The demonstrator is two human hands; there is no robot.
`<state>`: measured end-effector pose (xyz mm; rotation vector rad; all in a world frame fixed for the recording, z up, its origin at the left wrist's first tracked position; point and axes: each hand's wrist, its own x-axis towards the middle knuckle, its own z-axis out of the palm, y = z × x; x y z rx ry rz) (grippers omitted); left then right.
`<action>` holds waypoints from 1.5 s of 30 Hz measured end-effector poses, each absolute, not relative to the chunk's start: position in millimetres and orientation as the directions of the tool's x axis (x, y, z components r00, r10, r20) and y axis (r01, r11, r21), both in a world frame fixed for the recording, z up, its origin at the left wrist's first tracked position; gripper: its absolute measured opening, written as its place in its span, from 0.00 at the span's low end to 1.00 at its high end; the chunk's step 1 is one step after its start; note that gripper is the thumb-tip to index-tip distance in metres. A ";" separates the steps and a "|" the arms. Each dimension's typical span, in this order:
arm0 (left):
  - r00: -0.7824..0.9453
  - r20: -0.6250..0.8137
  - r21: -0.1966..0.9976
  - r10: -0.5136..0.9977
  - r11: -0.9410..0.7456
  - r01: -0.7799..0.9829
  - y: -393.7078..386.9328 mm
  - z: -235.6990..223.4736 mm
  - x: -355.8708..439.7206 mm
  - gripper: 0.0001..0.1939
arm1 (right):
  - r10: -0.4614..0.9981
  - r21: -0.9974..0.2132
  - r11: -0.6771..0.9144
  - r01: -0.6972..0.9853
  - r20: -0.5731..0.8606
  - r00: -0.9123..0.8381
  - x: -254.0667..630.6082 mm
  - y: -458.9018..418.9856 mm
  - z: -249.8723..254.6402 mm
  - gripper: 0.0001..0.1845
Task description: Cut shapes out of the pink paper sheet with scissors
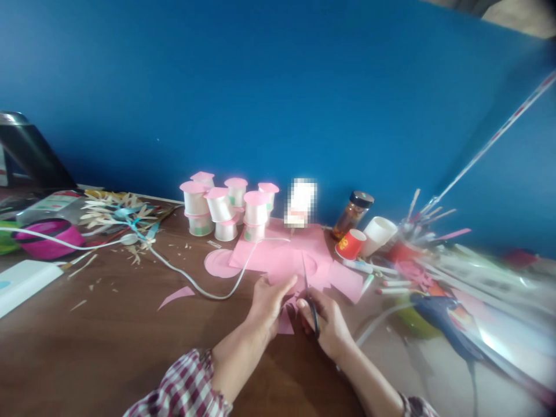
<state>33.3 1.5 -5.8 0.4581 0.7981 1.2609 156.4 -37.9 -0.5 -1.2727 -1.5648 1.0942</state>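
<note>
My left hand is closed on a piece of pink paper, thumb on top. In my right hand is a pair of dark-handled scissors, its blades pointing away from me along the paper's right edge. Whether the blades are apart is hard to make out. Behind the hands lie pink sheets, with pink paper circles at their left. A curved pink scrap rests on the brown table, and more scraps show between my hands.
Stacked white paper cups with pink paper tops stand by the blue wall. A white cable loops across the left. At right are a dark-lidded jar, a red cup, a white cup and a blue glue gun.
</note>
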 end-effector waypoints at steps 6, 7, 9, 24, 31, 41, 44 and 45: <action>0.107 -0.316 0.673 0.943 0.302 -0.675 -0.4 -3.4 33.3 0.17 | 0.986 -0.955 0.104 0.277 0.061 -0.157 156.0 -39.5 -4.6 0.12; 0.095 -0.318 0.676 0.943 0.296 -0.675 -0.2 -4.3 33.5 0.18 | 0.986 -0.955 0.101 0.280 0.058 -0.159 155.7 -39.5 -4.8 0.12; 0.064 -0.320 0.686 0.945 0.278 -0.672 0.6 -6.4 33.9 0.18 | 0.984 -0.953 0.103 0.285 0.056 -0.167 154.8 -39.3 -4.3 0.13; 0.121 -0.347 0.692 0.930 0.341 -0.637 -3.5 4.0 34.8 0.15 | 0.981 -0.960 0.111 0.257 0.064 -0.185 153.9 -38.0 -1.7 0.12; 0.130 -0.351 0.698 0.927 0.351 -0.625 -4.7 6.3 34.2 0.14 | 0.982 -0.932 0.129 0.338 0.072 -0.176 157.6 -37.5 -3.6 0.11; 0.088 -0.367 0.709 0.926 0.340 -0.618 -1.3 -0.2 33.0 0.16 | 0.980 -0.924 0.138 0.356 0.075 -0.184 159.2 -39.2 -2.4 0.12; 0.080 -0.377 0.712 0.923 0.344 -0.612 0.4 -0.1 32.0 0.17 | 0.981 -0.918 0.136 0.373 0.073 -0.178 159.3 -39.4 -1.1 0.12; 0.087 -0.379 0.710 0.921 0.350 -0.611 0.8 0.7 31.6 0.17 | 0.982 -0.915 0.136 0.380 0.072 -0.177 159.3 -39.1 -0.4 0.12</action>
